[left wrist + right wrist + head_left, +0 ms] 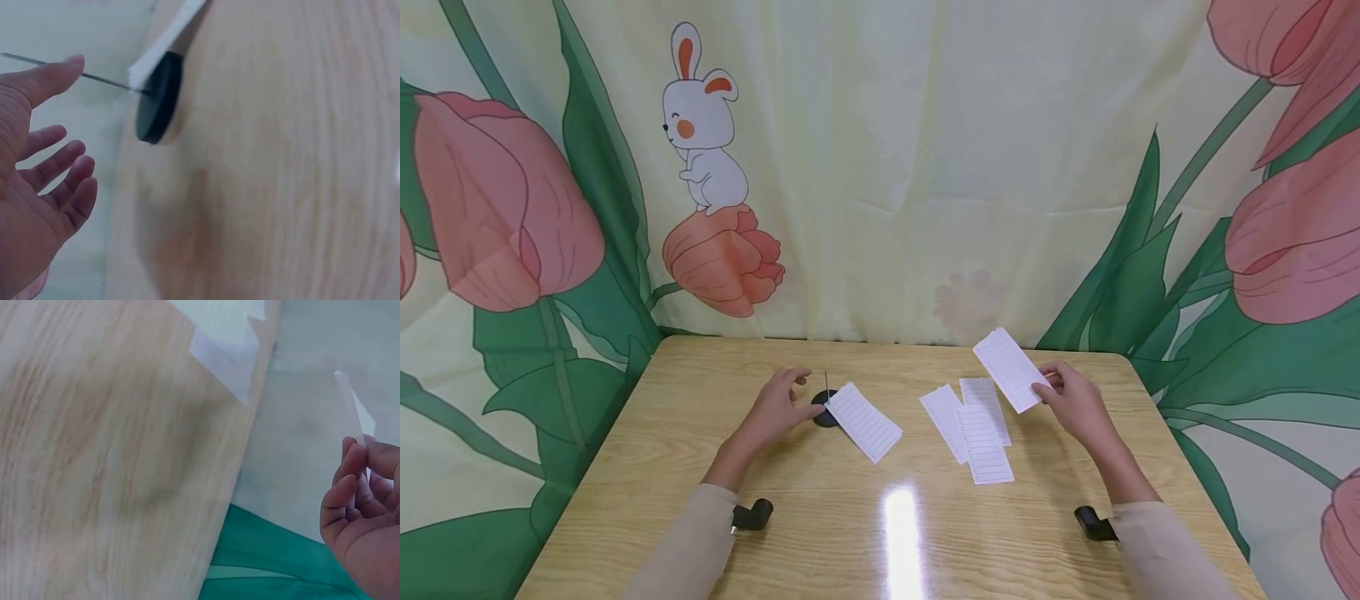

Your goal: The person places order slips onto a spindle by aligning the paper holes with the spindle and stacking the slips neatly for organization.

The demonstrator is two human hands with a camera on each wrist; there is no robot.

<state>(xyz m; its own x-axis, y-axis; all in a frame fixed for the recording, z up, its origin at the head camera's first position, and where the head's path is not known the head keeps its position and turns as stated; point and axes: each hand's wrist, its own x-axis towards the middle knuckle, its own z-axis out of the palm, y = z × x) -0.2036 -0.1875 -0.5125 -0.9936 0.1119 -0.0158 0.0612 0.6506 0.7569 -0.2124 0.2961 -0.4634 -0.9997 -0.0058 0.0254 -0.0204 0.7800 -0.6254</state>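
Fingers, R hand (1070, 402): bent in a near-closed pinch on the lower R end of a white ruled slip (1009, 371), held up off the tabletop (820, 533); poss. more than one sheet, can't tell qty.
Fingers, L hand (775, 407): loosely spread, about half extended, no visible hold on anything; right by the pin (827, 381), contact unclear.
Pin pos.: thin, upright on a round black base (824, 417), L of ctr., toward the back.
Placed slip (865, 422): one corner at the pin's foot, rest slanting out R over the tabletop; pierced or just resting, can't tell.
Loose slips (988, 454): three, overlapping, R of ctr., below the raised one.
Step, my read: getting slips onto the pin; raised one is well apart from it.
Technique: I'd steady the base w/ L, bring the held slip's free corner over the tip, then push straight down, paper kept taut.
Risk: tip prob. sharp, so I'd keep fingers out of its line; an off-angle push may tear paper or tip the base.
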